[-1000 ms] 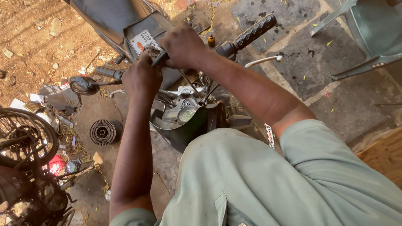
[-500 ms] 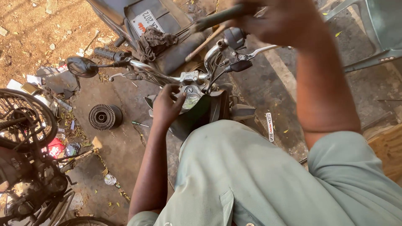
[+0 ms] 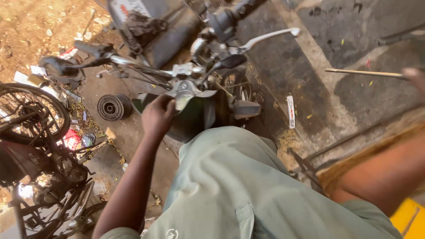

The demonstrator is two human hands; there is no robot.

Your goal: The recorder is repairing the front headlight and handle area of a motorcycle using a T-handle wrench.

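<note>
Was an outdoor yard under hard sunlight, with deep shadow across the middle. Showed a stained, cracked concrete floor (image 3: 310,57) along the upper right, giving way to bare reddish dirt (image 3: 26,26) at the upper left. Lay littered with paper scraps and a red wrapper (image 3: 71,138) near the left edge. Held a round ribbed metal disc (image 3: 111,107) flat on the dark ground, a spoked bicycle wheel (image 3: 27,113) at the far left, and a yellow surface (image 3: 409,217) in the lower right corner.

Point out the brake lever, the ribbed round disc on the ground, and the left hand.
brake lever (image 3: 270,37), head view, middle of the silver blade.
ribbed round disc (image 3: 111,107), head view, its hub.
left hand (image 3: 157,116), head view, back of the hand.
</note>
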